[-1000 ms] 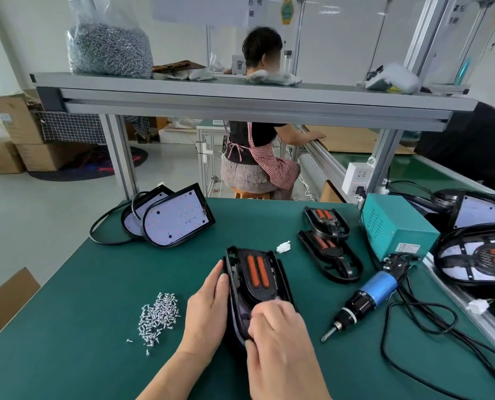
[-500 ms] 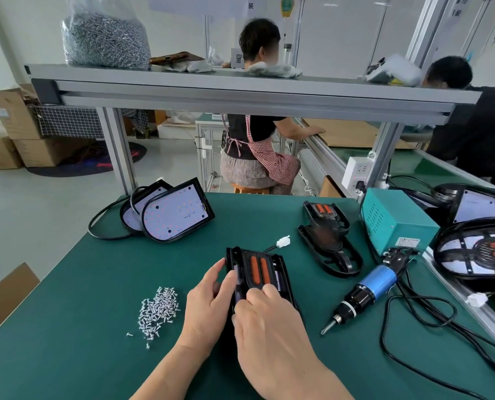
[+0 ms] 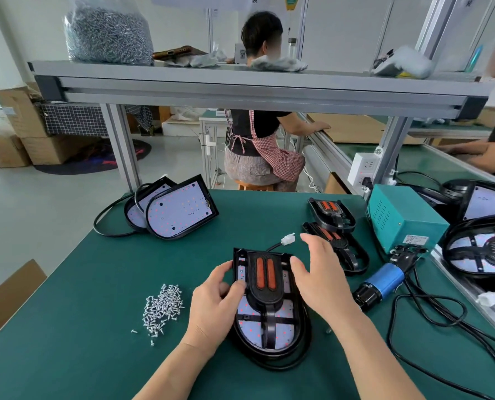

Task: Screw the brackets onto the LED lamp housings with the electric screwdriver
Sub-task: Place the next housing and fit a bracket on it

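While lying flat with its LED board upward, near the front edge of the green-matted bench, gripped at its upper left rim by the left hand, thumb and curled fingers closed on that corner: black D-shaped LED lamp housing. On top of it, toward its far end, black plastic bracket with two orange strips. Right hand over the housing's right side, fingers spread and relaxed, holding nothing; thumb contact with the bracket impossible to tell.

Left of the housing, loose pile of small silver screws. Near the right edge, blue-bodied electric screwdriver lying down, just beside a teal metal power box. Between housing and box, two spare black brackets, overlapping. At the far left corner, two more black lamp housings, one leaning on the other.
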